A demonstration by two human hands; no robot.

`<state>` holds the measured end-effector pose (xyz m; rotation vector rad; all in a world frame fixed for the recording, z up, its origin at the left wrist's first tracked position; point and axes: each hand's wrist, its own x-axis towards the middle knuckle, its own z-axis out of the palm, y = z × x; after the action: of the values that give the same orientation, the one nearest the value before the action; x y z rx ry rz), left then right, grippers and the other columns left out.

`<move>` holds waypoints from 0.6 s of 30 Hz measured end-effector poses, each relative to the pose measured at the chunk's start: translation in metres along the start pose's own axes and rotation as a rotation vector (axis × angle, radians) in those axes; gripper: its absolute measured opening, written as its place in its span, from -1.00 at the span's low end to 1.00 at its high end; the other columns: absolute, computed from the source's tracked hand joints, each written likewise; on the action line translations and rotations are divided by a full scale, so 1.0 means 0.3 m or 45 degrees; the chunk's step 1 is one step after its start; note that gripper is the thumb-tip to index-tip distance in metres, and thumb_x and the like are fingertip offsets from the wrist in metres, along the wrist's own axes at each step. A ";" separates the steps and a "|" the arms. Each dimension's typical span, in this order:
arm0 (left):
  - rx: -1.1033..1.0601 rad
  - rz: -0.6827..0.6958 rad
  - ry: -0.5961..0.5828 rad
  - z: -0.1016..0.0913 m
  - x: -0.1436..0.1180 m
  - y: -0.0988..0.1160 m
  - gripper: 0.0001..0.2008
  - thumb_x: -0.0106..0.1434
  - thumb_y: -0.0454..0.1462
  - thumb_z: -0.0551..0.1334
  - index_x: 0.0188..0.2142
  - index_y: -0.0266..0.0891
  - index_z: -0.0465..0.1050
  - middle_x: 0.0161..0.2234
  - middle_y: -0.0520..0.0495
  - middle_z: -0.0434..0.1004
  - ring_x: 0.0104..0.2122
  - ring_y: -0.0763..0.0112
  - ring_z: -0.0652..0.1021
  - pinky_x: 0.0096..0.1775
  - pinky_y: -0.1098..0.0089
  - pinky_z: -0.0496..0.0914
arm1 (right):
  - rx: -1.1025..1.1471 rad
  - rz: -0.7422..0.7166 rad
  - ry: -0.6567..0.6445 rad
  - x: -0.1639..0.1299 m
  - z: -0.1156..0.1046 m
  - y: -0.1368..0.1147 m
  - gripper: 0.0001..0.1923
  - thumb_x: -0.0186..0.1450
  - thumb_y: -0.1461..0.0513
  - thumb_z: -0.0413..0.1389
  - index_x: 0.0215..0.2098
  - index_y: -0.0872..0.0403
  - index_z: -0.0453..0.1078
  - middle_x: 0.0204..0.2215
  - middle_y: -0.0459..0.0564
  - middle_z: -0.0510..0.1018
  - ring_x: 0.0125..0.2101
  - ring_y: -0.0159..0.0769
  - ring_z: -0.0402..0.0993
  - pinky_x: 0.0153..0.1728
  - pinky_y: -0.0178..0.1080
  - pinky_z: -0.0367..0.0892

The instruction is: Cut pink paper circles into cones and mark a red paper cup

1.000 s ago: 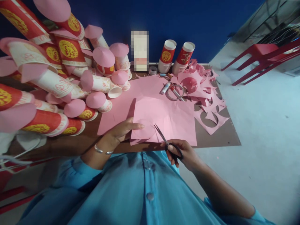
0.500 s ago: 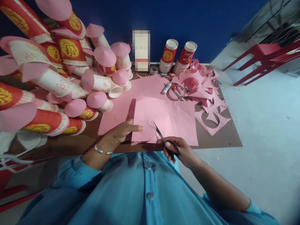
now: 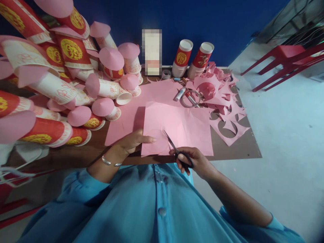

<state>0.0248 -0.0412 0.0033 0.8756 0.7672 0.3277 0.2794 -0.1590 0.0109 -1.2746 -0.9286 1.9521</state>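
While flat, pink paper (image 3: 182, 130) between both hands.

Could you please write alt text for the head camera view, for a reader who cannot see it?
A person's right hand cuts a pink paper sheet with black scissors while the left hand holds the sheet's edge on a brown table. Red and white paper cups topped with pink cones pile up at left; pink offcuts lie at right.

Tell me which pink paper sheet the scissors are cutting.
The top sheet, nearest the person, held by the left hand; the scissors in the right hand enter its near edge.
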 end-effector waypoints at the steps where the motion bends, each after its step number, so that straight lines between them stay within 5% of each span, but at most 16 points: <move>1: -0.001 0.005 -0.002 0.001 0.000 0.001 -0.56 0.11 -0.18 0.52 -0.06 -0.36 0.64 -0.19 -0.23 0.76 -0.20 0.13 0.69 -0.07 0.20 0.55 | 0.004 0.001 -0.005 0.000 -0.003 0.000 -0.32 0.27 -0.21 0.34 0.03 0.18 0.59 -0.55 -0.12 0.54 -0.62 -0.43 0.47 -0.71 -0.43 0.25; 7: 0.001 0.010 -0.011 0.016 -0.001 0.005 -0.53 0.11 -0.16 0.53 -0.02 -0.32 0.64 -0.13 -0.24 0.76 -0.10 0.04 0.70 0.02 0.14 0.54 | 0.054 -0.054 -0.049 0.013 -0.019 0.016 -0.40 0.32 -0.14 0.34 0.04 0.17 0.58 -0.53 -0.10 0.56 -0.61 -0.44 0.47 -0.70 -0.44 0.23; 18: 0.040 0.022 0.228 0.034 -0.001 0.016 -0.59 0.05 -0.07 0.57 -0.24 -0.32 0.67 -0.30 -0.20 0.75 -0.24 0.11 0.69 -0.12 0.21 0.54 | -0.009 -0.036 -0.071 0.010 -0.028 -0.007 -0.37 0.31 -0.16 0.34 0.05 0.18 0.57 -0.53 -0.10 0.58 -0.60 -0.44 0.50 -0.69 -0.46 0.29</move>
<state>0.0321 -0.0442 0.0113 0.8910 0.9327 0.4144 0.2863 -0.1536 0.0087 -1.2101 -0.9763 1.9734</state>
